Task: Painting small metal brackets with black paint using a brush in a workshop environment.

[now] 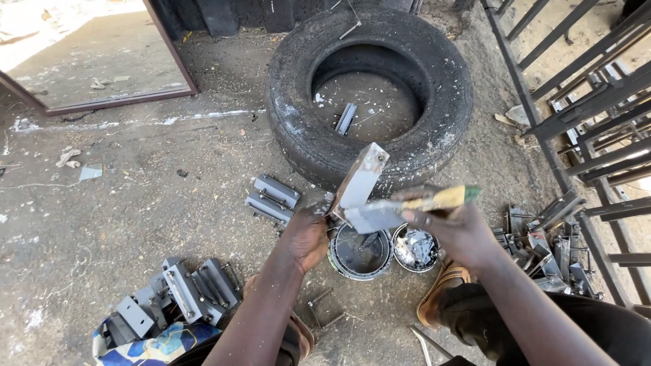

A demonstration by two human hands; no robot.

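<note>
- Left hand point(303, 238) grips the lower end of a grey metal bracket point(359, 181), tilted upright above an open paint tin point(360, 253) on the ground, near centre.
- Right hand point(456, 227) is closed around a paintbrush point(407, 209), bristles touching the bracket.
- Risk, as a judgement: wet paint could drip past the tin, or the bracket could slip from paint-slick fingers.
- A second tin point(416, 248) sits just right of the first.
- Far behind lies a worn tyre point(369, 95); more brackets lie near left point(186, 293), centre point(272, 198) and right point(546, 240), crowding the ground.
</note>
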